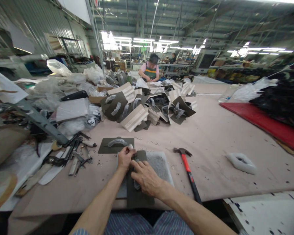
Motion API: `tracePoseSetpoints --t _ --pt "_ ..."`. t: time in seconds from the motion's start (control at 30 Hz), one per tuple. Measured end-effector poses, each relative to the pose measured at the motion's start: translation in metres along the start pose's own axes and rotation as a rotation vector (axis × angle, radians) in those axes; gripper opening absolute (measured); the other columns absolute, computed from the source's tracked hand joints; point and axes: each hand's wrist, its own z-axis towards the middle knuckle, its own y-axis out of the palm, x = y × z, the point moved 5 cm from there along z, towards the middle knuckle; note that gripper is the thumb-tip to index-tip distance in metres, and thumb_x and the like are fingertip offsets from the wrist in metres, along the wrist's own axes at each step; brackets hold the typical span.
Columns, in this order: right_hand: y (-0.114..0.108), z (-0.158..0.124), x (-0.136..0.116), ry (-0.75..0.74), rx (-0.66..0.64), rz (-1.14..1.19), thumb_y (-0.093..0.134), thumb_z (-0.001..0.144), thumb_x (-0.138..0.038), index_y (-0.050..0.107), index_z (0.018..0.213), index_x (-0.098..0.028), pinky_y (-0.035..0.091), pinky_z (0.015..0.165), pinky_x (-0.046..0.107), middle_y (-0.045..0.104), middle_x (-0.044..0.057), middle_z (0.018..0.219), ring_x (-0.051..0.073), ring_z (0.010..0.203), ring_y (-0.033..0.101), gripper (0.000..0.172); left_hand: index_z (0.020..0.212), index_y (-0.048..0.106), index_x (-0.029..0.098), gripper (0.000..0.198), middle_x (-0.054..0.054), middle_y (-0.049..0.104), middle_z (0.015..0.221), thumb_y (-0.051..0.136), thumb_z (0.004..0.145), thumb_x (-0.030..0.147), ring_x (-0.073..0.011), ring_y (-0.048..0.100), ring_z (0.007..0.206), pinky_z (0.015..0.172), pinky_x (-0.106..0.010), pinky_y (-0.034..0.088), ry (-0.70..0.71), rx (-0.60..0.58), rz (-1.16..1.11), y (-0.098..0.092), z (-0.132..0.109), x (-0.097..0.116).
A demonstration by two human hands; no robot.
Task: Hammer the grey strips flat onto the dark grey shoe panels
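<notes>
An olive panel (140, 198) with a plastic-wrapped handle lies upright to me on a pale grey slab (161, 164) at the table's front. My right hand (147, 178) rests over this panel and covers part of its handle, fingers stretched forward and slightly bent. At the panel's far end my left hand (125, 160) is closed in a pinch; something small and whitish shows at its fingertips, too small to name. Just beyond the left hand lies a second olive panel (104, 146) with a wrapped handle. To the right of the slab is a claw hammer (187, 168) with a red and black grip.
Pliers and other hand tools (75, 153) lie heaped at left beside a grey metal post (39, 120). A pile of handled panels (137, 117) spreads across the back. A white pad (241, 162) and red sheet (250, 112) are at right. Another person (150, 70) works behind the pile.
</notes>
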Motion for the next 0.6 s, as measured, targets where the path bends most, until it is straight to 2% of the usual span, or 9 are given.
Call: tracePoseSetpoints --t 0.03,0.1,0.2,0.3,0.37,0.47,0.6 --pt "-0.002 0.006 -0.002 0.008 0.005 -0.044 0.056 0.085 -0.018 0.060 0.098 -0.020 0.040 0.087 0.039 0.056 0.011 0.120 0.025 0.102 0.051 0.013 0.080 0.067 0.014 0.032 -0.003 0.073 0.072 0.080 0.059 0.036 -0.0178 0.070 0.067 0.064 -0.028 0.056 -0.012 0.079 -0.075 -0.006 0.004 0.009" --pt "-0.006 0.011 0.003 0.127 0.046 -0.127 0.056 0.085 -0.016 0.058 0.093 -0.018 0.041 0.082 0.039 0.059 0.011 0.101 0.025 0.093 0.052 0.009 0.081 0.066 0.013 0.036 -0.004 0.073 0.073 0.081 0.059 0.038 -0.0173 0.070 0.065 0.064 -0.029 0.057 0.040 0.204 -0.167 -0.020 0.007 0.039" --pt "-0.015 0.008 0.017 0.397 0.108 -0.185 0.055 0.082 -0.013 0.056 0.091 -0.017 0.042 0.074 0.039 0.058 0.012 0.092 0.027 0.083 0.053 0.010 0.084 0.067 0.013 0.037 -0.006 0.075 0.078 0.082 0.061 0.037 -0.0181 0.071 0.069 0.071 -0.032 0.059 0.218 0.148 -0.084 -0.030 0.000 0.093" --pt "-0.030 0.009 0.022 0.533 0.129 -0.190 0.053 0.080 -0.011 0.057 0.090 -0.016 0.043 0.071 0.038 0.059 0.016 0.100 0.026 0.082 0.056 0.011 0.088 0.069 0.015 0.031 -0.006 0.076 0.085 0.079 0.068 0.037 -0.0193 0.072 0.077 0.078 -0.032 0.059 0.370 0.056 0.129 -0.032 -0.021 0.130" --pt "-0.042 0.013 0.022 0.543 0.114 -0.170 0.053 0.080 -0.012 0.058 0.089 -0.015 0.044 0.070 0.037 0.061 0.017 0.104 0.027 0.084 0.059 0.012 0.092 0.070 0.017 0.029 -0.005 0.077 0.088 0.077 0.072 0.036 -0.0190 0.072 0.080 0.080 -0.030 0.058 0.459 0.050 0.294 -0.030 -0.037 0.139" --pt "-0.054 0.019 0.026 0.594 0.038 -0.092 0.049 0.082 -0.010 0.059 0.090 -0.015 0.045 0.066 0.034 0.066 0.015 0.089 0.026 0.079 0.065 0.014 0.097 0.069 0.019 0.028 -0.003 0.077 0.091 0.075 0.075 0.035 -0.0186 0.072 0.082 0.081 -0.028 0.058 0.550 0.064 0.411 -0.027 -0.053 0.138" --pt "-0.048 0.019 0.037 0.719 -0.067 0.006 0.045 0.083 -0.008 0.057 0.098 -0.015 0.046 0.063 0.032 0.070 0.012 0.080 0.026 0.075 0.070 0.020 0.100 0.068 0.019 0.027 -0.004 0.076 0.092 0.073 0.078 0.035 -0.0183 0.072 0.082 0.080 -0.028 0.058 0.575 0.064 0.428 -0.025 -0.054 0.133"
